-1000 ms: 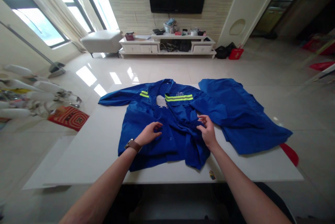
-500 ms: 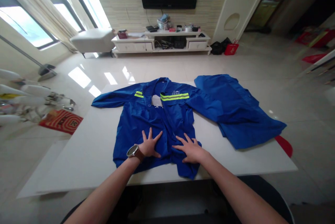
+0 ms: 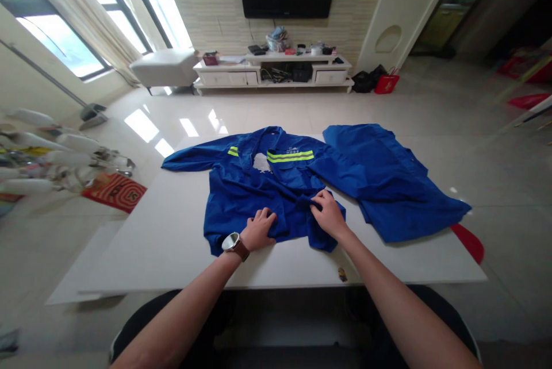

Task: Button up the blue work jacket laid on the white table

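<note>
The blue jacket [image 3: 241, 196] lies face up on the white counter [image 3: 172, 231], collar [image 3: 271, 134] at twelve o'clock and hem at six, probably to keep its front within reach. At about four o'clock the right hand [image 3: 328, 214] is clamped on a fold of it, apparently controlling the loose edge; from there, most of the jacket lies towards ten. The left hand [image 3: 259, 228] rests near six, fingers curled, perhaps steadying the hem; whether it grips, I cannot tell. A second blue garment [image 3: 388, 185] lies at three.
</note>
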`<state>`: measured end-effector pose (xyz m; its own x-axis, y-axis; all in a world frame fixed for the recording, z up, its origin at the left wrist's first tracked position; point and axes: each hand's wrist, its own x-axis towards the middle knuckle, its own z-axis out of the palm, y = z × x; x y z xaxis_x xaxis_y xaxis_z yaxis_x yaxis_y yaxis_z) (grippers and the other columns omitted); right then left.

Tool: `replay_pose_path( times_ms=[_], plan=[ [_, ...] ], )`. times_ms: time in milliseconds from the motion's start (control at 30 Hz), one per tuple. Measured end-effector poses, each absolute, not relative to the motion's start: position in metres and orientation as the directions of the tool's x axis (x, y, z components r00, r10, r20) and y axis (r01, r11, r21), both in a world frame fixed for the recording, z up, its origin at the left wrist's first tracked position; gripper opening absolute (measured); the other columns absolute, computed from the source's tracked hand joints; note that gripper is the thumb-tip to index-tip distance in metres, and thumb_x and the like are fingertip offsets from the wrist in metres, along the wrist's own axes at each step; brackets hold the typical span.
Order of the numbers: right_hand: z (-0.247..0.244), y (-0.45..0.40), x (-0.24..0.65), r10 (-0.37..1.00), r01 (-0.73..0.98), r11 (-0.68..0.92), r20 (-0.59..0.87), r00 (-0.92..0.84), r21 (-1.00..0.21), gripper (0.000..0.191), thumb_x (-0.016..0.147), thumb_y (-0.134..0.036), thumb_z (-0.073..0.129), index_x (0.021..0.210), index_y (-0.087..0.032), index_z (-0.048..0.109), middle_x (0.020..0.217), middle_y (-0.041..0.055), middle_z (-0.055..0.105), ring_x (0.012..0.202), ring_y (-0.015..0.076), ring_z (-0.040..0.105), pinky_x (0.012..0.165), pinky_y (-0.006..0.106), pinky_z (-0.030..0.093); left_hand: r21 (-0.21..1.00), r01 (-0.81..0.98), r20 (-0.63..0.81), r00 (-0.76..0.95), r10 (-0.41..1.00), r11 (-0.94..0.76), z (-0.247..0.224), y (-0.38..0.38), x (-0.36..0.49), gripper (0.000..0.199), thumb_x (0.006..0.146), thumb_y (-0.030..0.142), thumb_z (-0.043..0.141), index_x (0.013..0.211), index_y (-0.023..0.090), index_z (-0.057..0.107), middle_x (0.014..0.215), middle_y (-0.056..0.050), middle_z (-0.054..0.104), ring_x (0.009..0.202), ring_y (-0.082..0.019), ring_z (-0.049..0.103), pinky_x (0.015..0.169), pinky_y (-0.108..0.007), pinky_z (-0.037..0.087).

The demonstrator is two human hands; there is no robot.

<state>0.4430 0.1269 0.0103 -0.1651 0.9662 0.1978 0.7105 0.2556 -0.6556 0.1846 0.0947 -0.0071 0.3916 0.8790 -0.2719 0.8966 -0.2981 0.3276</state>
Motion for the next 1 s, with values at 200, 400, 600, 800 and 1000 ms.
replay_pose_path(
  times_ms=[200,400,600,800,1000],
  plan=[
    [0.020,0.128,0.456,0.967,0.375,0.228,0.254,0.022,-0.898,0.012,0.081,-0.028,0.047,0.084,-0.021,0.058,0.087,0.0043,0.062,0.088,0.0225,0.058,0.084,0.034,0.047,0.371,0.894,-0.262,0.360,0.896,-0.251,0.006,0.064,0.178,0.007,0.083,0.024,0.061,0.087,0.023,0.068,0.124,-0.011,0.057,0.118,-0.031,0.050,0.092,-0.046,0.049],
    [0.018,0.122,0.460,0.962,0.195,0.177,0.211,0.175,-0.965,0.019,0.083,-0.033,0.044,0.099,-0.024,0.047,0.096,0.0019,0.060,0.098,0.0205,0.057,0.097,0.037,0.045,0.741,0.662,-0.093,0.261,0.961,-0.108,0.027,0.065,0.141,0.012,0.086,0.032,0.056,0.090,0.020,0.060,0.090,-0.003,0.064,0.086,-0.019,0.059,0.087,-0.034,0.049],
    [0.024,0.121,0.440,0.988,0.117,0.057,0.073,0.139,-0.991,0.046,0.080,-0.051,0.060,0.111,-0.027,0.037,0.110,0.0033,0.060,0.104,0.0206,0.060,0.100,0.039,0.046,0.882,0.468,-0.024,-0.075,0.997,0.056,0.026,0.109,0.141,0.035,0.088,0.032,0.053,0.120,0.024,0.040,0.090,0.002,0.057,0.077,-0.013,0.057,0.080,-0.028,0.049],
    [0.015,0.124,0.424,0.980,0.335,0.097,0.148,0.130,-0.937,0.074,0.067,-0.041,0.072,0.122,-0.026,0.025,0.121,0.0104,0.055,0.110,0.0247,0.060,0.103,0.041,0.045,0.878,0.476,0.035,-0.153,0.988,0.043,0.019,0.130,0.172,0.051,0.084,0.032,0.065,0.123,0.022,0.034,0.095,0.000,0.057,0.083,-0.015,0.058,0.083,-0.031,0.048],
    [0.016,0.132,0.426,0.977,0.370,0.053,0.124,0.171,-0.927,0.048,0.074,-0.032,0.053,0.119,-0.025,0.038,0.112,0.0071,0.055,0.105,0.0236,0.058,0.101,0.040,0.045,0.843,0.524,0.089,0.086,0.992,-0.121,0.016,0.137,0.184,0.015,0.092,0.033,0.055,0.096,0.020,0.060,0.098,-0.003,0.057,0.088,-0.016,0.055,0.084,-0.029,0.047]
  ],
)
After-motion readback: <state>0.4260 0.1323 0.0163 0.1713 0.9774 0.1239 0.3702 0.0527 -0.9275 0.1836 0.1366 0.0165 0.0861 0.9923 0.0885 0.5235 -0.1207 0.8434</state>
